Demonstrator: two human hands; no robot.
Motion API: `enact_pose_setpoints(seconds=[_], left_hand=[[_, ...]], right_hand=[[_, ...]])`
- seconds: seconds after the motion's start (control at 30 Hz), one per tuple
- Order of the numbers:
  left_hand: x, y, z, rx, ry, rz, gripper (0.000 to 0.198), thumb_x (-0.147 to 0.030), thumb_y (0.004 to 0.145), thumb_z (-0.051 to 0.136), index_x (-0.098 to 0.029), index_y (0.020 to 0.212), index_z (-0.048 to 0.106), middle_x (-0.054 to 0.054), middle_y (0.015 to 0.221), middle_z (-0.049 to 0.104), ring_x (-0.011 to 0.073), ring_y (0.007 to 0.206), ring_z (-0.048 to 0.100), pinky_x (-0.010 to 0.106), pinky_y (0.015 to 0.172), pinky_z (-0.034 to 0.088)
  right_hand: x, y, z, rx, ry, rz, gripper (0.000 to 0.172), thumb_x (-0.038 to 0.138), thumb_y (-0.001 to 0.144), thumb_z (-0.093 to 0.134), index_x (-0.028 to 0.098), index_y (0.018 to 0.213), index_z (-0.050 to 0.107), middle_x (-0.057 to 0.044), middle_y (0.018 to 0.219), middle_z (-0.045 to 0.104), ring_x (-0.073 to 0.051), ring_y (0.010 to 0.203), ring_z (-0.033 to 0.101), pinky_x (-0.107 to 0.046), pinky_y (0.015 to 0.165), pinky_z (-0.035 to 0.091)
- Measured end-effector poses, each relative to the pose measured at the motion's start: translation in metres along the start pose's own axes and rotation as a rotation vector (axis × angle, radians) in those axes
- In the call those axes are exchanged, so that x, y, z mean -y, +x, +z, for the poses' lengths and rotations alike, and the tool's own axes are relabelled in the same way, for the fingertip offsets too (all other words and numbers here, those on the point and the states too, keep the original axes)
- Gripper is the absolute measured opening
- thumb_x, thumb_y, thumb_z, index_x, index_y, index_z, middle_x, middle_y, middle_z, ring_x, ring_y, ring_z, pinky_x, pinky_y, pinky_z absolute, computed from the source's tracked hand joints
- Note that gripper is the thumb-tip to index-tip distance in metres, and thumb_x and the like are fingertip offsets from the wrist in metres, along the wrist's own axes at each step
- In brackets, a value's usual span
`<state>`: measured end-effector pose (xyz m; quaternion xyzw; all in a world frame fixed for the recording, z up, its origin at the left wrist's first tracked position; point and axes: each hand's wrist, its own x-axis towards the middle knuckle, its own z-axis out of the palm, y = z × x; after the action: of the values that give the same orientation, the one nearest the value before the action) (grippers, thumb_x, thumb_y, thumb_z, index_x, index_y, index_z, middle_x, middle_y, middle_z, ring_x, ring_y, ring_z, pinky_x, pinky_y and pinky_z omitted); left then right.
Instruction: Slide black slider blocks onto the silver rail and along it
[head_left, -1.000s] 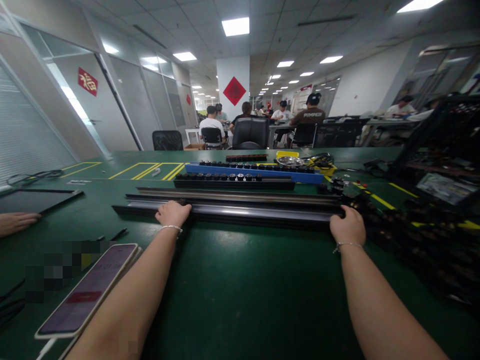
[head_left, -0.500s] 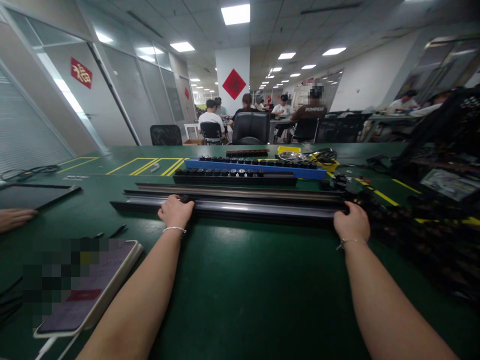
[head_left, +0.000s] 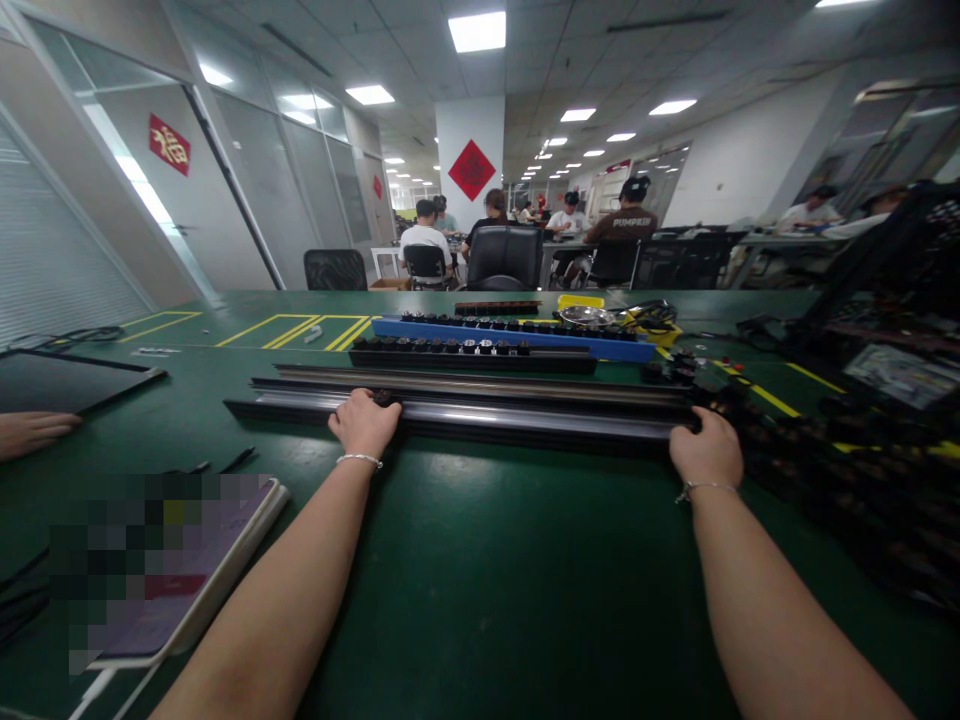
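Note:
A long black channel-shaped rail (head_left: 525,418) with a shiny inner face lies across the green table in front of me. My left hand (head_left: 365,422) is closed over its left half, fingers pinching a small black part (head_left: 385,398) that sits in the channel. Gripping the right end of that rail is my right hand (head_left: 706,448), its fingertips partly hidden behind the edge. Directly behind lies a similar dark rail (head_left: 480,381). Farther back are a black rail (head_left: 472,358) holding a row of small black and silver parts, and a blue rail (head_left: 622,347) with more black parts.
A phone (head_left: 217,580) with a cable lies at the near left. Another person's hand (head_left: 34,433) rests beside a dark flat panel (head_left: 75,385). A heap of black parts (head_left: 847,480) covers the right side. Behind stand a metal dish (head_left: 589,315) and yellow trays (head_left: 581,301).
My left hand has slid a little to the right along the rail, with the small black part moving along. My right hand stays at the rail's right end.

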<state>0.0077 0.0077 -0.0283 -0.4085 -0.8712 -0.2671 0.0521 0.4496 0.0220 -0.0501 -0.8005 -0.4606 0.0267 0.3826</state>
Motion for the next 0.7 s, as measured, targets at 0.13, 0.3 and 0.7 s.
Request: enact_pose_setpoints(seconds=[0.13, 0.3, 0.7], left_hand=[[-0.0037, -0.0025, -0.0002, 0.027, 0.001, 0.003, 0.046, -0.046, 0.068, 0.056, -0.020, 0.106, 0.054, 0.013, 0.108, 0.065, 0.0319, 0.110, 0.053, 0.044, 0.096, 0.031], [-0.0041, -0.0029, 0.0016, 0.023, -0.006, 0.006, 0.045, -0.046, 0.068, 0.056, -0.020, 0.105, 0.054, 0.013, 0.107, 0.065, 0.0321, 0.109, 0.054, 0.045, 0.096, 0.031], [-0.0041, -0.0060, 0.0014, 0.042, -0.019, 0.026, 0.047, -0.045, 0.069, 0.053, -0.018, 0.106, 0.056, 0.014, 0.110, 0.063, 0.0324, 0.111, 0.051, 0.047, 0.098, 0.030]], right_hand=[[0.0011, -0.0007, -0.0014, -0.015, 0.018, 0.000, 0.049, 0.024, 0.075, 0.046, 0.016, 0.122, 0.055, -0.013, 0.132, 0.047, -0.025, 0.123, 0.042, -0.035, 0.105, 0.031], [0.0025, -0.0018, -0.0025, -0.006, 0.021, -0.004, 0.049, 0.023, 0.075, 0.046, 0.016, 0.122, 0.055, -0.013, 0.132, 0.047, -0.025, 0.123, 0.042, -0.035, 0.106, 0.031], [0.0038, -0.0022, -0.0034, -0.001, 0.024, 0.001, 0.050, 0.024, 0.074, 0.046, 0.015, 0.123, 0.054, -0.014, 0.132, 0.046, -0.026, 0.123, 0.042, -0.035, 0.105, 0.030]])
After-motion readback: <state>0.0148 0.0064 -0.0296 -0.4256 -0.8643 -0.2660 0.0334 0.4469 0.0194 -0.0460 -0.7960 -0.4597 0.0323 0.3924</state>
